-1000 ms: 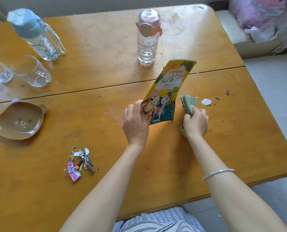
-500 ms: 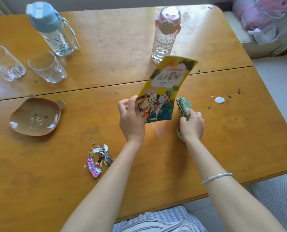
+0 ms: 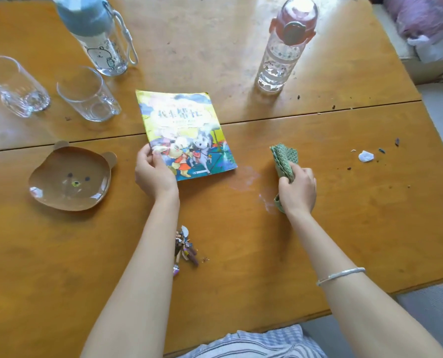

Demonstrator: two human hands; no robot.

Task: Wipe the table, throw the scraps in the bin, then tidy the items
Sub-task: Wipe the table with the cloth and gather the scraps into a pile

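Note:
A colourful picture book (image 3: 184,133) lies flat on the wooden table (image 3: 215,47), and my left hand (image 3: 154,173) pinches its near left corner. My right hand (image 3: 297,188) is closed around a folded green cloth (image 3: 284,157) that rests on the table to the right of the book. A damp smear (image 3: 246,179) shows between book and cloth. A small pile of wrapper scraps (image 3: 185,248) lies near my left forearm, partly hidden by it. More crumbs and a white scrap (image 3: 366,156) are scattered at the right.
Two empty glasses (image 3: 16,86) (image 3: 87,95) and a blue-lidded bottle (image 3: 96,34) stand at the back left. A pink-lidded bottle (image 3: 283,45) stands at the back right. A brown bear-shaped plate (image 3: 70,178) sits at the left. The table edge is close at the right.
The book was held upright off the table; my left hand has carried it left and laid it flat. My right hand with the cloth stayed beside the damp spot.

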